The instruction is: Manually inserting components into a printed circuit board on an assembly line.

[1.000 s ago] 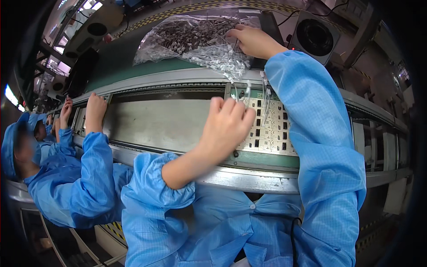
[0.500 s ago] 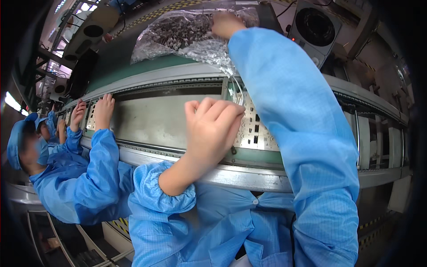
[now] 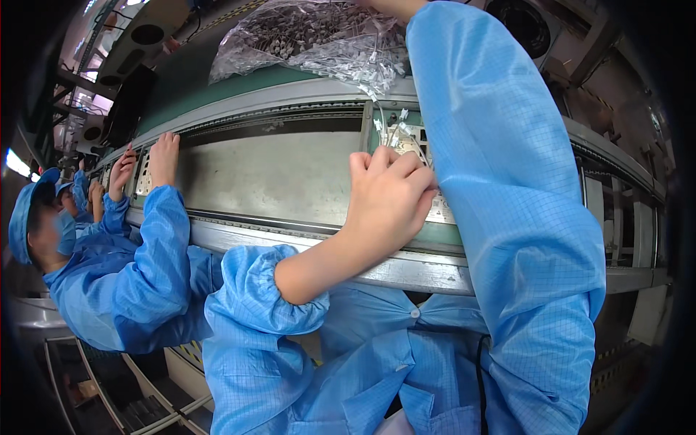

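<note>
My left hand (image 3: 391, 194) is closed over a metal plate with dark slots (image 3: 439, 210) on the line. Its curled fingers hold thin cables with white connectors (image 3: 403, 129), whose ends stick up beyond the knuckles. What the fingertips press against is hidden beneath the hand. My right arm (image 3: 500, 145) stretches far across the line. Only the wrist part of my right hand (image 3: 397, 6) shows at the top edge, and its fingers are out of the picture. Below it lies a clear plastic bag (image 3: 239, 54) full of small cables with white connectors (image 3: 319, 32).
Metal rails (image 3: 290, 93) with a chain run along both sides of the line. A bare metal surface (image 3: 268, 177) lies left of the plate. At the left, a co-worker in blue (image 3: 138, 290) has both hands over another plate. A fan-like unit (image 3: 518, 27) stands at the far right.
My left hand has shifted right over the plate. My right hand has moved farther away, from the bag to beyond the top edge. Cable ends with connectors now show beside my left fingers.
</note>
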`<state>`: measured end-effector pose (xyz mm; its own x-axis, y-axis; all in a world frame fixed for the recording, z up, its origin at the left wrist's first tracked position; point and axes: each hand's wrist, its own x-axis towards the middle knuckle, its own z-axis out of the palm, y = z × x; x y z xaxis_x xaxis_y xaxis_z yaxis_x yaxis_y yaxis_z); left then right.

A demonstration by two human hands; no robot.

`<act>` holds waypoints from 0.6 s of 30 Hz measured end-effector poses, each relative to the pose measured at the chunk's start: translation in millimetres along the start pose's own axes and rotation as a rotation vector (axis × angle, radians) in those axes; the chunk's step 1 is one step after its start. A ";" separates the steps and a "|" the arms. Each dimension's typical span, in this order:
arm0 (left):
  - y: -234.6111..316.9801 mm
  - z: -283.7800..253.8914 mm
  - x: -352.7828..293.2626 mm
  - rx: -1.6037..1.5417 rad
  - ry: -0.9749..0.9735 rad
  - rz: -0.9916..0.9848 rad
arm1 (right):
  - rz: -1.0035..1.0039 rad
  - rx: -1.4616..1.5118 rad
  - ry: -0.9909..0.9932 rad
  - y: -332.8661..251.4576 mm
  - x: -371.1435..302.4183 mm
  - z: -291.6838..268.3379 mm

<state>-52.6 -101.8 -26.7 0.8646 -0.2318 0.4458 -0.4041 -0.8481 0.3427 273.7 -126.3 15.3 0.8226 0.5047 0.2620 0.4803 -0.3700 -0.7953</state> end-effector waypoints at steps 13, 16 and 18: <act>22.6 21.2 15.2 -0.089 -0.058 0.068 | 0.024 0.378 0.129 95.0 -145.2 -222.0; 7.1 13.7 -0.1 -0.027 -0.030 0.006 | -0.017 0.311 0.088 -5.0 -212.8 -171.5; 8.8 17.6 -3.0 -0.014 -0.007 0.096 | -0.006 0.313 0.109 18.4 -251.4 -186.0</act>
<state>-53.5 -116.9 -39.6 0.8236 -0.3149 0.4718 -0.4893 -0.8151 0.3101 132.4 -405.1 36.5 0.8561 0.4131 0.3104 0.3819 -0.1012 -0.9187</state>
